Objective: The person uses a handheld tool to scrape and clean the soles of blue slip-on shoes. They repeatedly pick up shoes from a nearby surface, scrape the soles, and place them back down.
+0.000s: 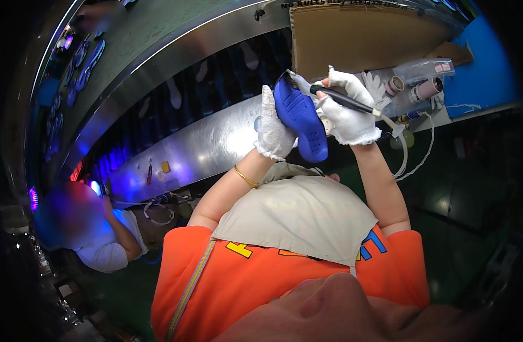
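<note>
In my left hand (pixel 274 132), which wears a white knitted glove, a blue insole-shaped piece (pixel 301 117) is held up and tilted. The left fingers lie along its left side, and the thumb is hidden. My right hand (pixel 355 117), gloved in white with some fingertips bare, grips a black pen-shaped tool (pixel 346 101). Its tip points at the upper right edge of the blue piece; whether they touch I cannot tell. From the tool's back end a pale hose (pixel 403 151) hangs down. Behind the top of the blue piece shows something greyish-white, its kind unclear.
A metal ledge (pixel 201 137) runs in front of me, with dark slots holding sole-shaped pieces (pixel 175 94) beyond it. Ahead stands a cardboard box (pixel 367 43). Pinkish cylinders (pixel 427 90) and spare white gloves (pixel 374 85) lie at right. A co-worker (pixel 110 242) sits at left.
</note>
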`<state>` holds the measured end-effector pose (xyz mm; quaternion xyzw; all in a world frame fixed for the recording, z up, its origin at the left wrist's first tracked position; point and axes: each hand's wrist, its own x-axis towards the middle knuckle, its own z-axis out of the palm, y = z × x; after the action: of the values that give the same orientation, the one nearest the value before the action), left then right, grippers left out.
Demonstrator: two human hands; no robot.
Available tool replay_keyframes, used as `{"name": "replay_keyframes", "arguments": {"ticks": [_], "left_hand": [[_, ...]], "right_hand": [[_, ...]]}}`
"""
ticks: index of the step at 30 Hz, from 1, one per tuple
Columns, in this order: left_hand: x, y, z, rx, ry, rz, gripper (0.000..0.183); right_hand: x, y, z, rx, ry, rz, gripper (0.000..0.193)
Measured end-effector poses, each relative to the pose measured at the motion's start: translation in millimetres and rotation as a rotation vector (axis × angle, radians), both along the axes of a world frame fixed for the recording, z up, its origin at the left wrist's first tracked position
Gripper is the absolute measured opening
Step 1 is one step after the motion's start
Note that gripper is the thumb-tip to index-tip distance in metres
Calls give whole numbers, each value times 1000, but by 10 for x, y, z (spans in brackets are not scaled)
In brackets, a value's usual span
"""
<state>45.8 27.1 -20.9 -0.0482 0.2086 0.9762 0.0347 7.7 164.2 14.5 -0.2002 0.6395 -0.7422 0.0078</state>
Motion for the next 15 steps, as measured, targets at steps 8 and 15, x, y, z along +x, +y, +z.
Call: {"name": "replay_keyframes", "arguments": {"ticks": [8, 15], "left_hand": [[20, -16, -212, -104, -96, 34, 71], [19, -96, -129, -148, -162, -60, 80]], "right_hand": [[281, 15, 17, 82, 101, 76, 24], [413, 54, -59, 254, 295, 51, 20]]}}
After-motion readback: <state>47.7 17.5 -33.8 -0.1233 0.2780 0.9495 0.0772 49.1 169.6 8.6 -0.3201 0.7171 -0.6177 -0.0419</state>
